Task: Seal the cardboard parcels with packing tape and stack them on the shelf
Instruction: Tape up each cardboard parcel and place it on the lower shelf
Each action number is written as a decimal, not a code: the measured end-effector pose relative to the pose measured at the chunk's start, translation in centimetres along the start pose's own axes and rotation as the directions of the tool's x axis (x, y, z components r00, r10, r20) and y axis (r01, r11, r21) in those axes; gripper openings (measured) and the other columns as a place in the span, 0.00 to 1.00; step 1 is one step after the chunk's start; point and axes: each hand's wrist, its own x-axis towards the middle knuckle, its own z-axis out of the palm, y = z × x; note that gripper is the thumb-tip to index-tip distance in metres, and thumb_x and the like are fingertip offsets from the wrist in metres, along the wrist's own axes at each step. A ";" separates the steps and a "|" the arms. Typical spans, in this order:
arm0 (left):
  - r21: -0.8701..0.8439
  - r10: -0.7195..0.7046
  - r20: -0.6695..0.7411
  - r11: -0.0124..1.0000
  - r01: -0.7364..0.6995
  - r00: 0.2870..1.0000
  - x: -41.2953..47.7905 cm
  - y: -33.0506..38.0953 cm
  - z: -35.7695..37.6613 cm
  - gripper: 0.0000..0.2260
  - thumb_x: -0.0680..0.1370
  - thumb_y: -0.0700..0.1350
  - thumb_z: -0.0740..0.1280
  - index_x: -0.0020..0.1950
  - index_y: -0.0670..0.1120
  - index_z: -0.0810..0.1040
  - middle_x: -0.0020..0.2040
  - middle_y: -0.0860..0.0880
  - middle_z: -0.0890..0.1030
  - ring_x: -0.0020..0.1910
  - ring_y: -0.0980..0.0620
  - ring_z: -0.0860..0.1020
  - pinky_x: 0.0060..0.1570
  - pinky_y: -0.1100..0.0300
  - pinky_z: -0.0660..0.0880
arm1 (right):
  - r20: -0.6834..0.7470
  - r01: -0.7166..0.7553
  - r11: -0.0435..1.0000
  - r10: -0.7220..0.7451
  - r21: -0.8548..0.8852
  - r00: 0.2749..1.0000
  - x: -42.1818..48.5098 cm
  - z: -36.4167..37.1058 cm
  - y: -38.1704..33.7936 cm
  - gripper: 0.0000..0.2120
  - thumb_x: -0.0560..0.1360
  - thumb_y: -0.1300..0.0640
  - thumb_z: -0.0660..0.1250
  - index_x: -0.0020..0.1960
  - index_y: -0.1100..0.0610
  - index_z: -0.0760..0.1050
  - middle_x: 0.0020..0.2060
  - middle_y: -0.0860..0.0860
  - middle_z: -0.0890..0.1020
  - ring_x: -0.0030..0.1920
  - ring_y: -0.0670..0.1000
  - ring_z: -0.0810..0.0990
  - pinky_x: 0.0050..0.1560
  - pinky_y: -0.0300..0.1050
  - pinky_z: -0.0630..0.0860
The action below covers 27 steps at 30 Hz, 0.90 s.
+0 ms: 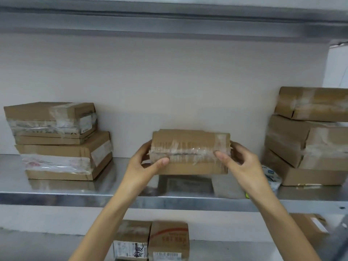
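A small cardboard parcel [190, 147] with clear tape across its front seam is held just above the metal shelf [120, 196], near its middle. My left hand [145, 162] grips the parcel's left end, thumb on the front face. My right hand [239, 159] grips its right end the same way. The parcel's reflection shows on the shelf below it.
A stack of two taped parcels [60, 142] stands at the shelf's left, a stack of three [308, 136] at its right beside a white packet [273, 178]. The lower shelf holds two parcels [152, 240] in front and another [310, 228] at right. A shelf board [169, 17] runs overhead.
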 end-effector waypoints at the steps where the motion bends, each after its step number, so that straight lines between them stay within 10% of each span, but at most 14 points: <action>1: -0.010 0.025 -0.012 1.000 -0.025 1.000 0.3 0.2 0.0 0.35 0.65 0.62 0.76 0.69 0.55 0.71 0.59 0.59 0.80 0.58 0.60 0.78 0.54 0.63 0.76 | -0.024 0.011 0.999 -0.010 0.034 1.000 0.2 -0.1 -0.3 0.29 0.66 0.42 0.71 0.63 0.53 0.76 0.55 0.44 0.82 0.55 0.40 0.80 0.59 0.38 0.76; 10: 0.006 0.181 0.065 0.983 -0.182 0.981 0.3 0.9 -0.3 0.41 0.68 0.32 0.75 0.73 0.57 0.62 0.69 0.64 0.69 0.65 0.59 0.73 0.56 0.69 0.74 | 0.124 -0.184 0.832 0.139 0.523 0.983 0.3 -0.3 -0.1 0.29 0.73 0.39 0.62 0.64 0.59 0.72 0.55 0.51 0.82 0.55 0.49 0.81 0.55 0.49 0.76; 14: 0.055 0.186 0.323 0.975 -0.214 0.928 0.1 0.7 0.0 0.53 0.66 0.53 0.79 0.75 0.67 0.42 0.76 0.66 0.51 0.75 0.63 0.57 0.71 0.61 0.62 | -0.023 -0.037 0.958 0.045 0.283 0.999 0.5 0.8 0.0 0.19 0.75 0.52 0.66 0.64 0.53 0.66 0.57 0.44 0.77 0.57 0.42 0.78 0.51 0.37 0.76; 17: -0.041 0.193 0.314 0.981 -0.190 0.930 0.5 0.6 -0.3 0.44 0.64 0.64 0.75 0.71 0.68 0.50 0.75 0.62 0.58 0.74 0.61 0.62 0.71 0.54 0.65 | -0.034 0.041 0.970 -0.033 0.239 0.999 0.5 0.7 0.8 0.22 0.75 0.67 0.67 0.63 0.52 0.63 0.59 0.43 0.73 0.55 0.34 0.76 0.48 0.31 0.76; 23: -0.004 0.138 0.193 0.990 -0.140 0.971 0.5 -1.8 1.8 0.42 0.73 0.34 0.72 0.64 0.70 0.50 0.63 0.75 0.60 0.66 0.70 0.65 0.66 0.63 0.71 | 0.008 -0.023 0.998 0.022 0.065 1.000 -0.4 1.1 2.8 0.29 0.70 0.71 0.71 0.58 0.48 0.61 0.57 0.37 0.70 0.58 0.34 0.73 0.59 0.35 0.73; 27: 0.100 0.137 0.130 0.983 -0.151 0.982 0.2 -2.4 2.5 0.47 0.70 0.31 0.74 0.67 0.68 0.49 0.62 0.78 0.59 0.69 0.61 0.65 0.67 0.58 0.68 | 0.044 -0.047 0.999 0.047 0.003 0.998 -1.2 0.5 2.9 0.30 0.67 0.61 0.77 0.59 0.50 0.61 0.57 0.41 0.72 0.62 0.42 0.74 0.67 0.48 0.71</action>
